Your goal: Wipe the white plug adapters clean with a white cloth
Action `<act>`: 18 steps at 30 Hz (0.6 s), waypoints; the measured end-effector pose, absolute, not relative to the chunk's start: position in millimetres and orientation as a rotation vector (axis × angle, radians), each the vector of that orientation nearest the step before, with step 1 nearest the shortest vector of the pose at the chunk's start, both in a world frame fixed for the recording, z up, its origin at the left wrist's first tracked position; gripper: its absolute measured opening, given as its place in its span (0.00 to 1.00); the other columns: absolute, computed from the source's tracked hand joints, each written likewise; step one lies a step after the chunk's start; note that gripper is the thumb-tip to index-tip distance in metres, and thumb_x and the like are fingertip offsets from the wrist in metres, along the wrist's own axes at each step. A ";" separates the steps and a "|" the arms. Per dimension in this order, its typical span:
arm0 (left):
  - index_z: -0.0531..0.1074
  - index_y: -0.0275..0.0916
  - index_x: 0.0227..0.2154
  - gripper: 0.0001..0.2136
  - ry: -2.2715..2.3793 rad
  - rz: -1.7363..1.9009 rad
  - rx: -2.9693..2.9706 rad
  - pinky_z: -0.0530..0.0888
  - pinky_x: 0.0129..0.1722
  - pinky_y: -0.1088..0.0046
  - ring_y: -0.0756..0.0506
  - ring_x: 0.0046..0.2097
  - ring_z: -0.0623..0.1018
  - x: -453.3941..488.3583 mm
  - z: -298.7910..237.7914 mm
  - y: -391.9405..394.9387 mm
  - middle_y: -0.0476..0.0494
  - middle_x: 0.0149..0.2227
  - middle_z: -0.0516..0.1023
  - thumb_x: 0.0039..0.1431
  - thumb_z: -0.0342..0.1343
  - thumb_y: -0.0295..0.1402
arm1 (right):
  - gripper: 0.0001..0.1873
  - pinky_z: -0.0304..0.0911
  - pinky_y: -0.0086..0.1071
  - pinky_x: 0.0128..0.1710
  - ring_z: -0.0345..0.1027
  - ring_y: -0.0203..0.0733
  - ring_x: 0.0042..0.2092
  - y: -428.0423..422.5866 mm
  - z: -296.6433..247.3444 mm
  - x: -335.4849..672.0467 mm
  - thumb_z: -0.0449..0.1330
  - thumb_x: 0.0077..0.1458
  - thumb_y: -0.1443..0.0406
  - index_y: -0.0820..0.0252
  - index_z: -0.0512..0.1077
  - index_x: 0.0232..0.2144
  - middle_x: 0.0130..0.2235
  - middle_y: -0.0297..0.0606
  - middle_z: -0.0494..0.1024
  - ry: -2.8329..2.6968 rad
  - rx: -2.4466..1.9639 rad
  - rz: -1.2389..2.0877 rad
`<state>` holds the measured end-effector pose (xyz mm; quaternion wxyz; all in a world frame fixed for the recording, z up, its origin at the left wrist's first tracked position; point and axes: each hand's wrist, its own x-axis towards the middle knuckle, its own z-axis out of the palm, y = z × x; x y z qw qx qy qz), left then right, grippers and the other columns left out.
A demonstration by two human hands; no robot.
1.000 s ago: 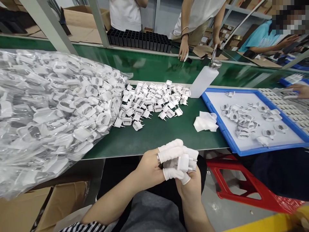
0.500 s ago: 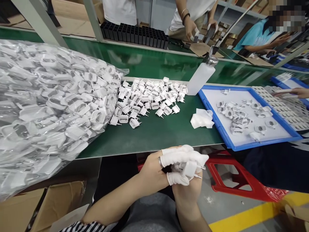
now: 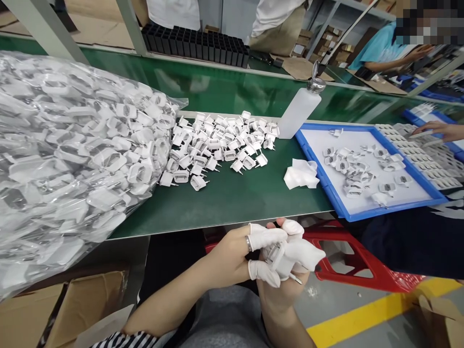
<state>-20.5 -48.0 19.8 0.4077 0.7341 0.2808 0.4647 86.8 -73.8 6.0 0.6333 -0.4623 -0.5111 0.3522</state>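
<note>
Above my lap, just off the table edge, my left hand [image 3: 234, 253] and my right hand [image 3: 284, 290] meet around a white plug housing [image 3: 281, 260]. One metal pin of it points down to the right. White finger covers wrap the fingertips, and a ring is on my left hand. The left thumb and a finger close on the housing's open end. My right hand cradles it from below and the right, partly hidden behind it. A loose white pointed cover or cloth [image 3: 307, 254] lies over the pin side; I cannot tell which it is.
Ahead lies a pile of plug housings [image 3: 221, 145], beside a big clear bag [image 3: 83, 159] full of them. A pump bottle [image 3: 300, 111], a crumpled wipe [image 3: 301, 174] and a blue-rimmed tray [image 3: 335, 205] stand right. A red stool [image 3: 362, 261] is below; a co-worker's hand [image 3: 437, 129] is far right.
The plug housing has turned in my hands, so its open end faces left and more of it shows. The white pointed cover has moved right and down over its pin side.
</note>
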 end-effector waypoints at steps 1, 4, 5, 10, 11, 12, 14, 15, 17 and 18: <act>0.69 0.39 0.45 0.22 0.706 1.142 1.851 0.71 0.33 0.74 0.47 0.34 0.74 -21.5 19.3 -47.1 0.41 0.34 0.75 0.52 0.48 0.47 | 0.09 0.65 0.32 0.36 0.65 0.37 0.41 -73.7 4.7 88.2 0.53 0.53 0.59 0.43 0.66 0.39 0.45 0.35 0.66 -1.169 -1.019 0.808; 0.69 0.41 0.46 0.21 0.692 1.107 1.795 0.71 0.38 0.73 0.45 0.40 0.74 -22.5 18.7 -45.8 0.40 0.40 0.74 0.52 0.50 0.45 | 0.05 0.63 0.33 0.40 0.64 0.38 0.41 -70.9 3.8 92.3 0.59 0.48 0.62 0.49 0.69 0.32 0.41 0.35 0.67 -1.148 -0.893 0.855; 0.69 0.42 0.46 0.20 0.674 1.116 1.771 0.71 0.39 0.73 0.44 0.41 0.74 -22.1 18.8 -45.7 0.40 0.41 0.74 0.52 0.50 0.45 | 0.06 0.63 0.33 0.39 0.64 0.39 0.41 -69.9 3.7 93.7 0.60 0.47 0.63 0.50 0.69 0.32 0.39 0.35 0.67 -1.152 -0.881 0.884; 0.69 0.43 0.45 0.21 0.604 1.174 1.693 0.71 0.39 0.72 0.43 0.43 0.74 -18.5 17.7 -46.8 0.41 0.41 0.75 0.50 0.50 0.47 | 0.10 0.63 0.35 0.36 0.64 0.40 0.36 -68.4 3.4 98.4 0.61 0.44 0.64 0.53 0.69 0.33 0.36 0.36 0.68 -1.113 -0.821 1.047; 0.69 0.43 0.46 0.22 0.619 1.177 1.694 0.71 0.38 0.72 0.43 0.42 0.74 -18.0 16.5 -47.1 0.41 0.41 0.75 0.50 0.50 0.48 | 0.09 0.63 0.34 0.36 0.64 0.39 0.36 -68.3 4.8 98.0 0.61 0.44 0.64 0.53 0.69 0.32 0.35 0.36 0.67 -1.076 -0.813 1.076; 0.68 0.43 0.47 0.23 0.637 1.184 1.699 0.71 0.37 0.72 0.44 0.41 0.74 -17.6 14.9 -47.5 0.40 0.40 0.75 0.49 0.50 0.49 | 0.07 0.62 0.32 0.36 0.63 0.38 0.35 -68.1 7.0 97.0 0.61 0.44 0.64 0.53 0.70 0.30 0.35 0.35 0.67 -1.028 -0.806 1.107; 0.68 0.43 0.47 0.24 0.658 1.214 1.703 0.71 0.37 0.73 0.45 0.38 0.74 -17.5 11.2 -48.7 0.42 0.37 0.75 0.49 0.50 0.49 | 0.04 0.62 0.29 0.34 0.63 0.35 0.34 -67.0 13.3 94.3 0.60 0.46 0.65 0.54 0.70 0.29 0.33 0.33 0.67 -0.930 -0.793 1.169; 0.67 0.44 0.47 0.23 0.659 1.238 1.699 0.71 0.37 0.73 0.46 0.37 0.74 -17.7 9.5 -49.5 0.42 0.37 0.75 0.50 0.50 0.48 | 0.04 0.62 0.27 0.33 0.63 0.34 0.34 -66.1 16.7 92.9 0.60 0.46 0.64 0.54 0.70 0.30 0.33 0.33 0.67 -0.890 -0.781 1.190; 0.66 0.46 0.48 0.23 0.652 1.293 1.689 0.71 0.38 0.74 0.46 0.39 0.74 -18.6 6.7 -51.0 0.43 0.38 0.74 0.50 0.52 0.47 | 0.07 0.61 0.26 0.31 0.62 0.33 0.33 -63.9 22.5 90.6 0.60 0.46 0.63 0.55 0.69 0.31 0.33 0.33 0.67 -0.845 -0.760 1.219; 0.65 0.46 0.49 0.23 0.650 1.311 1.688 0.71 0.39 0.74 0.46 0.39 0.74 -19.0 5.9 -51.6 0.44 0.39 0.75 0.50 0.52 0.46 | 0.08 0.61 0.26 0.31 0.62 0.33 0.33 -62.7 24.4 89.8 0.61 0.44 0.62 0.55 0.69 0.31 0.32 0.33 0.67 -0.834 -0.750 1.231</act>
